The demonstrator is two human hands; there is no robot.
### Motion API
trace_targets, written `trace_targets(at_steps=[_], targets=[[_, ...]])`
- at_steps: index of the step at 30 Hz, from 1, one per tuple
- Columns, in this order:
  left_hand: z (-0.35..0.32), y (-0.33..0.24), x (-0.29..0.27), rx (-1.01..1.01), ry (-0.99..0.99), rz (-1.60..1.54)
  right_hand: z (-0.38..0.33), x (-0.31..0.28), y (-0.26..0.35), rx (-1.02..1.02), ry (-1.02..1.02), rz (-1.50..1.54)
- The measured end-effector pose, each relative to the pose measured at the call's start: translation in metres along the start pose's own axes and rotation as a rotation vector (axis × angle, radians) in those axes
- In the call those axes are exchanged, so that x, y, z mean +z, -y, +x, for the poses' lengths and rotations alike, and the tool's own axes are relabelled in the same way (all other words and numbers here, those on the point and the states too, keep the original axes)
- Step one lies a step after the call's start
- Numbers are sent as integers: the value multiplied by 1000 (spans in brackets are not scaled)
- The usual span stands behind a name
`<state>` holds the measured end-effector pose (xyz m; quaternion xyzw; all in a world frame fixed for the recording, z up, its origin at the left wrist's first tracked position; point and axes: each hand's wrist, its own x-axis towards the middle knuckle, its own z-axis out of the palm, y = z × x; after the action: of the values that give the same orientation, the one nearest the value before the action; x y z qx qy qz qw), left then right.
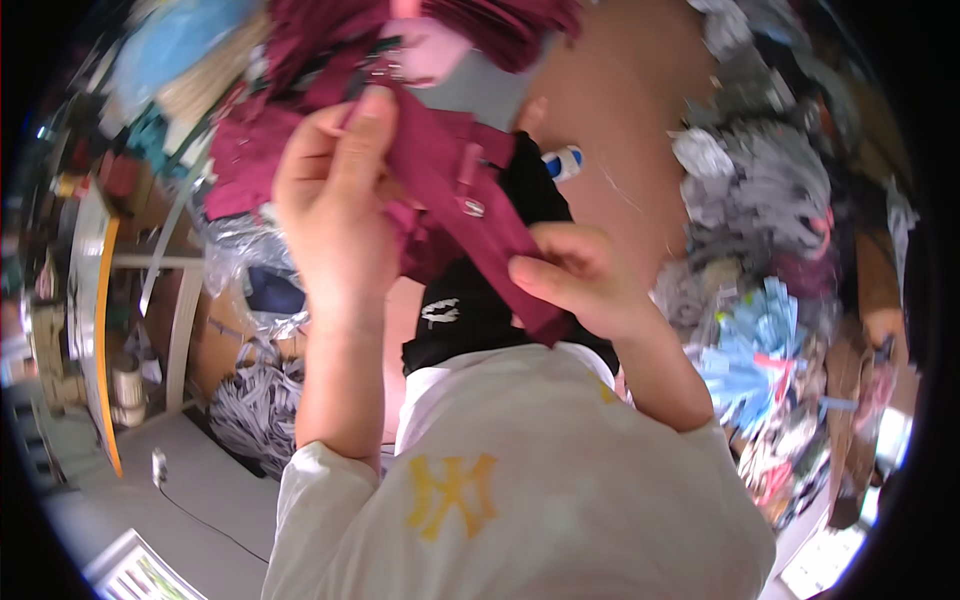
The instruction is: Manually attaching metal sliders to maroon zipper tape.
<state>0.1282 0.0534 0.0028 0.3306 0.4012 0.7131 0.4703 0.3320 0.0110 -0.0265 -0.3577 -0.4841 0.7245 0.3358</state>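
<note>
A maroon strip of cloth is stretched on a slant between my two hands, from upper left to lower right. My left hand pinches its upper part, thumb on top. Lower down, my right hand grips the strip near its other end, the thumb lying along the cloth. A narrow tab and a small shiny metal piece show midway on it. Behind the left hand lies more maroon cloth, spread over my lap and beyond; how it joins the strip is hidden.
Maroon pieces are heaped at the far side. Grey cloth and light-blue cloth pile up on the right. Leftward are a clear plastic bag, grey strips and a yellow-edged table. A white-and-blue cylinder is beyond my right hand.
</note>
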Motion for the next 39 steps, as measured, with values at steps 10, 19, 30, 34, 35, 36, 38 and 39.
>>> trace_targets(at_steps=[10, 19, 30, 34, 35, 36, 38, 39], targets=[[54, -33, -101, 246, -288, 333, 69, 34, 17, -225, 0, -656], [103, -13, -157, 575, -361, 1005, 138, 46, 18, -512, -123, -1063], [94, 19, -148, 624, 144, 1291, 139, 38, 15, -556, 75, -1007], [93, 16, -146, 600, 142, 1282, 163, -9, 32, -679, -64, -1143], [92, 16, -145, 600, 134, 1267, 173, -18, 36, -670, -153, -1204], [91, 15, -144, 594, 117, 1252, 181, -23, 42, -659, -150, -1257], [89, 11, -142, 529, 106, 1159, 191, -29, 45, -643, -148, -1301], [91, 9, -139, 472, 81, 1061, 199, -31, 45, -673, -156, -1297]])
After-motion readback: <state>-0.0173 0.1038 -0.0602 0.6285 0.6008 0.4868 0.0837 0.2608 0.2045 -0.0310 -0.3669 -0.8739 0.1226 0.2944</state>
